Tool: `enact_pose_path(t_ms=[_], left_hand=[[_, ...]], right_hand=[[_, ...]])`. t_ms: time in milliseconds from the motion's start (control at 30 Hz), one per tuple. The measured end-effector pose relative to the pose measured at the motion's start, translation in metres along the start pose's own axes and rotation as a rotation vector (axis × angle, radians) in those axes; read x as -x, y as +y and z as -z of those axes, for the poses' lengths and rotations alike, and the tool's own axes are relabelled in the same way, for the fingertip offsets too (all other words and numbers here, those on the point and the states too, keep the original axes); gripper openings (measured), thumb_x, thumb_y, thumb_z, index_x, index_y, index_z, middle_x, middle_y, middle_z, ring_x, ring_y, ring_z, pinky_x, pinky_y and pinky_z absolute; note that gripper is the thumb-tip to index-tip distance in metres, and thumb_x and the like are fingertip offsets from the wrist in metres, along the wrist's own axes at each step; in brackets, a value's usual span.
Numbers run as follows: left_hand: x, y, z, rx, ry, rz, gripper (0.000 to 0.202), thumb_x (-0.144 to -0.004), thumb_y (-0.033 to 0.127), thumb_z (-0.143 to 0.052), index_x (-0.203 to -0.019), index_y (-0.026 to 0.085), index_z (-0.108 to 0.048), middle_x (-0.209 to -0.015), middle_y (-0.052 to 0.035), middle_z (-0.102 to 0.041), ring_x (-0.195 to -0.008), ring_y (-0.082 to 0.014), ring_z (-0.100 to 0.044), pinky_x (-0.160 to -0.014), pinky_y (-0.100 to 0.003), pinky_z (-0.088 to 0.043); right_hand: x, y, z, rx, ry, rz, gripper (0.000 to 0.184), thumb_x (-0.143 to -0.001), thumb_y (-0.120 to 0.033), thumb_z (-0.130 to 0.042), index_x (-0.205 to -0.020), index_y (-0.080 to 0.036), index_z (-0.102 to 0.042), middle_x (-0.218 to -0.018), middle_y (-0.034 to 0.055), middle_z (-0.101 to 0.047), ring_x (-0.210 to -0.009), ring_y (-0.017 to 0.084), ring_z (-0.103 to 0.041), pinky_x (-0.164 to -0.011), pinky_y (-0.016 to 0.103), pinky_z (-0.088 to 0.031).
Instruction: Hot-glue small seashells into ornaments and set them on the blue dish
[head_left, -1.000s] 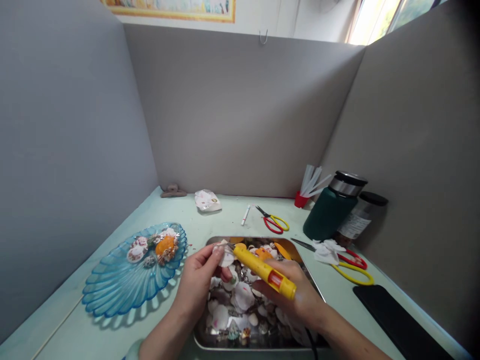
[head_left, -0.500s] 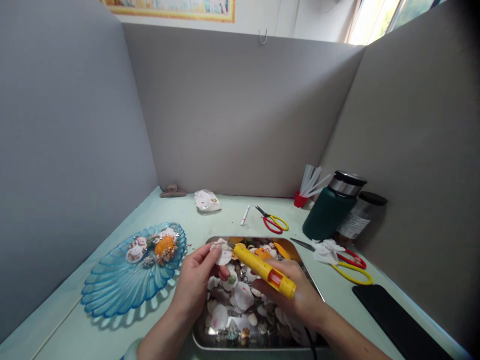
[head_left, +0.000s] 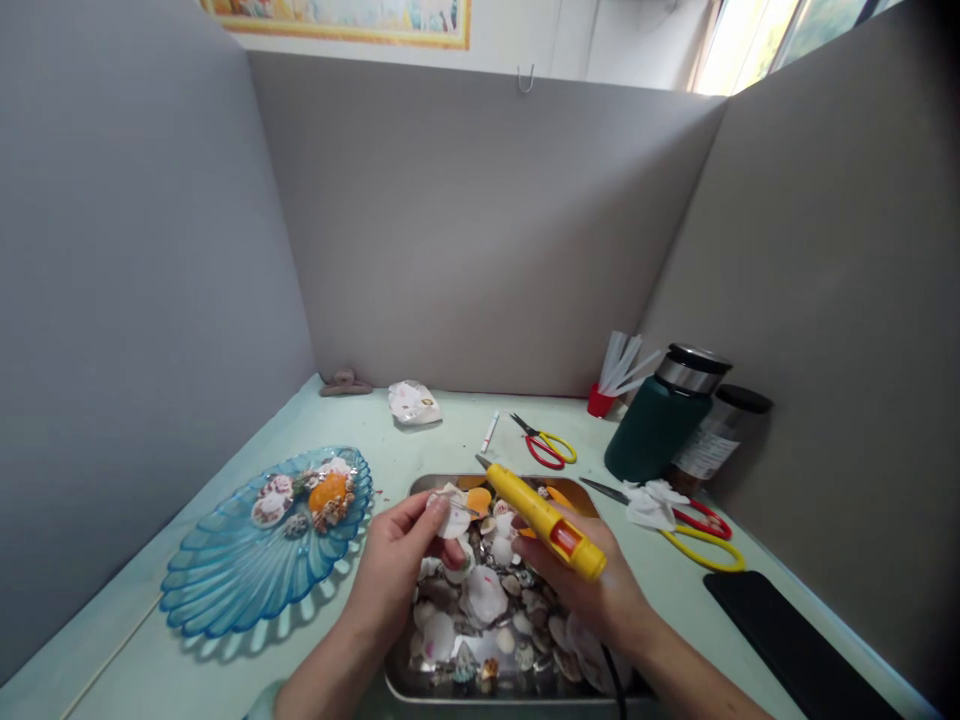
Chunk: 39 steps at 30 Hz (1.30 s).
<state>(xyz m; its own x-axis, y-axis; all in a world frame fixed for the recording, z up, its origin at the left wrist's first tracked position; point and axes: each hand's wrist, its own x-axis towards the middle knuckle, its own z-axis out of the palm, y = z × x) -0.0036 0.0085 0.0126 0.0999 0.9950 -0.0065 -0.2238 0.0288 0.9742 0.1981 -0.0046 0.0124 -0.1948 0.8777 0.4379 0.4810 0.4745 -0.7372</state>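
Note:
My left hand (head_left: 409, 545) is closed, with a white seashell (head_left: 455, 515) pinched between thumb and fingers. A thin, pale stick-like piece lies across that shell; its kind is too small to make out. My right hand (head_left: 592, 575) is wrapped round a yellow hot glue pen (head_left: 536, 510) with a red part in its side and a black cord below. The pen's dark tip points up and left, apart from the shell. Below both hands is a metal tray (head_left: 450, 692) holding many seashells, mostly white, some orange.
To the left stands a blue scalloped dish (head_left: 247, 560) with several shells. Behind the tray are small scissors (head_left: 544, 440), a white stick (head_left: 490, 432) and a crumpled packet (head_left: 415, 403). On the right are a green bottle (head_left: 660, 425), larger scissors (head_left: 701, 540), tissue (head_left: 652, 504) and a black phone-like slab (head_left: 802, 640).
The glue pen's tip has lifted away from the white shell, moving up and right with my right hand. My left hand still holds the shell, slightly further right.

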Motion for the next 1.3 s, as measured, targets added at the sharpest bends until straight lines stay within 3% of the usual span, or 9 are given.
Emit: enact_pose_path(t_ms=[100, 700, 967, 1133, 1300], left_hand=[[0.001, 0.002, -0.002, -0.051, -0.036, 0.010, 0.030, -0.079, 0.041, -0.061, -0.086, 0.013, -0.069, -0.052, -0.0014, -0.064, -0.050, -0.0110, -0.055, -0.051, -0.018, -0.043], [0.012, -0.002, -0.020, -0.035, -0.109, 0.081, 0.036, -0.078, 0.044, -0.063, -0.093, 0.012, -0.071, -0.052, -0.0039, -0.065, -0.049, -0.0125, -0.055, -0.051, -0.021, -0.045], [0.012, -0.005, -0.018, -0.054, -0.125, 0.074, 0.037, -0.078, 0.044, -0.063, -0.096, 0.013, -0.072, -0.059, -0.0050, -0.068, -0.055, -0.0138, -0.059, -0.056, -0.021, -0.048], [0.012, -0.004, -0.017, -0.070, -0.102, 0.092, 0.038, -0.076, 0.045, -0.065, -0.097, 0.014, -0.072, -0.070, -0.0066, -0.072, -0.059, -0.0154, -0.063, -0.060, -0.023, -0.050], [0.013, -0.003, -0.019, -0.047, -0.059, 0.091, 0.038, -0.072, 0.045, -0.069, -0.096, 0.015, -0.072, -0.080, -0.0076, -0.073, -0.058, -0.0159, -0.065, -0.057, -0.024, -0.053]], right_hand=[[0.001, -0.002, -0.002, -0.028, 0.060, -0.012, 0.016, -0.084, -0.034, -0.061, -0.089, -0.019, -0.062, -0.084, 0.0036, -0.065, -0.075, 0.019, -0.060, -0.066, 0.028, -0.046], [0.003, -0.017, -0.010, -0.224, 0.095, -0.124, 0.017, -0.083, -0.034, -0.062, -0.085, -0.017, -0.062, -0.083, 0.0039, -0.065, -0.077, 0.019, -0.061, -0.069, 0.027, -0.049], [0.003, -0.017, -0.010, -0.337, 0.062, -0.229, 0.021, -0.083, -0.037, -0.061, -0.073, -0.019, -0.062, -0.062, -0.0003, -0.057, -0.061, 0.016, -0.056, -0.053, 0.024, -0.046], [0.003, -0.020, -0.013, -0.443, 0.107, -0.292, 0.012, -0.080, -0.032, -0.064, -0.078, -0.020, -0.062, -0.061, -0.0021, -0.055, -0.051, 0.012, -0.049, -0.043, 0.021, -0.039], [0.005, -0.021, -0.015, -0.461, 0.090, -0.340, 0.016, -0.080, -0.033, -0.063, -0.073, -0.020, -0.060, -0.055, -0.0034, -0.049, -0.045, 0.010, -0.041, -0.039, 0.021, -0.033]])
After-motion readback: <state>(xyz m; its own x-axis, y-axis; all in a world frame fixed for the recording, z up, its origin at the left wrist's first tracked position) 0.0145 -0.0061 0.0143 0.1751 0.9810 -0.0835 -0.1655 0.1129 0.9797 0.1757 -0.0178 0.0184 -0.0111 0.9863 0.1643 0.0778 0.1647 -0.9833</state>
